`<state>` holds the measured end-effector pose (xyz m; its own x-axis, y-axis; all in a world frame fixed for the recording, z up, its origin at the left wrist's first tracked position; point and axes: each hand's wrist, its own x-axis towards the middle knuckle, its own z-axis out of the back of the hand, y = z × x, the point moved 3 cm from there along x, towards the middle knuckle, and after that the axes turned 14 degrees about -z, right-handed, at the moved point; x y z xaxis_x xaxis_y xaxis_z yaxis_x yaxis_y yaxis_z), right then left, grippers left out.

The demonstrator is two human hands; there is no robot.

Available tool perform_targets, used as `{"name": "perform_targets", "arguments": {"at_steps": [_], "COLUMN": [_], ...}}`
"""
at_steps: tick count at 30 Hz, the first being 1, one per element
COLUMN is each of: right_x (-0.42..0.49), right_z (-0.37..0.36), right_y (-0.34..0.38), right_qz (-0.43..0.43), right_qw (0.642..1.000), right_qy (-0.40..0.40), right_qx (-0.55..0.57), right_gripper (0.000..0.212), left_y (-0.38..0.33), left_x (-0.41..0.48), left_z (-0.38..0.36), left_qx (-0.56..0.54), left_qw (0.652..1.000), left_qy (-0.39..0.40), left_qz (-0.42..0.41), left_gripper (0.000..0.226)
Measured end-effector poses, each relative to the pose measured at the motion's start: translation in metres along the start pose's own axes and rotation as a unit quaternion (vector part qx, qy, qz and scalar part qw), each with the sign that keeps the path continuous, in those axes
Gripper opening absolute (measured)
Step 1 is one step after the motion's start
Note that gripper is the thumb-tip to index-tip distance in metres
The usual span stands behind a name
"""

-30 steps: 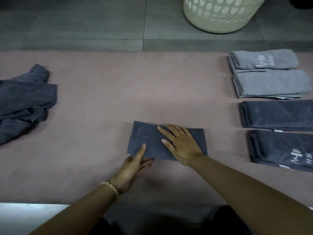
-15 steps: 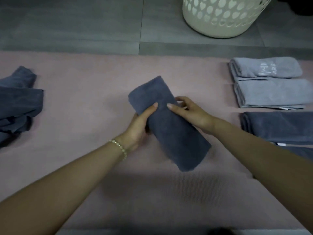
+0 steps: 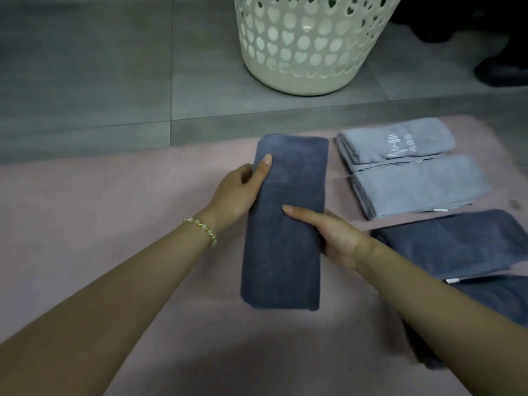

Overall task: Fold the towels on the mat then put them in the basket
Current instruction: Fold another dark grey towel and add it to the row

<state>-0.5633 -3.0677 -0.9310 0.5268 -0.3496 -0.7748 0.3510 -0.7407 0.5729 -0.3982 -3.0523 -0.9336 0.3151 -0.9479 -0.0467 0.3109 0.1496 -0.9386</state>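
A folded dark blue-grey towel [image 3: 285,224] is held lengthwise above the pink mat [image 3: 100,224]. My left hand [image 3: 240,192] grips its left edge, thumb on top. My right hand [image 3: 328,235] grips its right edge, thumb across the top. To the right on the mat lie two folded light grey towels [image 3: 400,144] [image 3: 417,187] and two folded dark towels [image 3: 457,241] [image 3: 497,298]; my right arm covers part of the nearest one. The cream basket [image 3: 308,44] with heart-shaped holes stands on the floor beyond the mat.
Grey floor tiles [image 3: 85,67] stretch beyond the mat's far edge. A dark shape [image 3: 500,72] sits at the far right near the basket.
The towel lay flat on the mat under my hands a second ago; both hands have lifted it, turned it lengthwise and carried it toward the far right. The view has shifted toward the basket.
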Motion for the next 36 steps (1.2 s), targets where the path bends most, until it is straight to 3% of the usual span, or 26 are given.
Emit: {"name": "perform_targets", "arguments": {"at_steps": [3, 6, 11, 14, 18, 21, 28, 36], "right_x": [-0.005, -0.012, -0.019, -0.02, -0.016, 0.006, 0.071, 0.061], "right_z": [0.036, 0.069, 0.113, 0.136, 0.163, 0.187, 0.208, 0.224], "right_y": [0.02, 0.039, 0.061, 0.083, 0.126, 0.146, 0.107, 0.102], "right_qz": [0.029, 0.066, 0.095, 0.153, 0.235, 0.247, 0.165, 0.185], "right_qw": [0.997, 0.991, 0.974, 0.949, 0.905, 0.881, 0.862, 0.867], "right_qy": [-0.058, -0.091, -0.143, -0.155, -0.158, -0.171, -0.308, -0.309], "right_qx": [0.044, 0.076, 0.145, 0.228, 0.316, 0.365, 0.366, 0.346], "right_gripper": [0.043, 0.046, 0.041, 0.035, 0.04, 0.04, 0.055, 0.053], "left_y": [0.016, 0.04, 0.064, 0.073, 0.077, 0.076, 0.076, 0.078], "left_x": [0.037, 0.065, 0.08, 0.082, 0.083, 0.083, 0.083, 0.085], "left_z": [-0.016, -0.041, -0.092, -0.098, -0.097, -0.097, -0.096, -0.096], "left_qx": [0.088, 0.233, 0.374, 0.443, 0.435, 0.427, 0.416, 0.412], "left_qw": [0.99, 0.958, 0.91, 0.878, 0.883, 0.887, 0.895, 0.895], "left_qy": [-0.042, -0.003, 0.103, 0.108, 0.092, 0.091, 0.07, 0.052], "left_qz": [-0.098, -0.165, -0.147, -0.149, -0.149, -0.152, -0.148, -0.16], "left_gripper": [0.04, 0.065, 0.075, 0.087, 0.074, 0.073, 0.074, 0.07]}}
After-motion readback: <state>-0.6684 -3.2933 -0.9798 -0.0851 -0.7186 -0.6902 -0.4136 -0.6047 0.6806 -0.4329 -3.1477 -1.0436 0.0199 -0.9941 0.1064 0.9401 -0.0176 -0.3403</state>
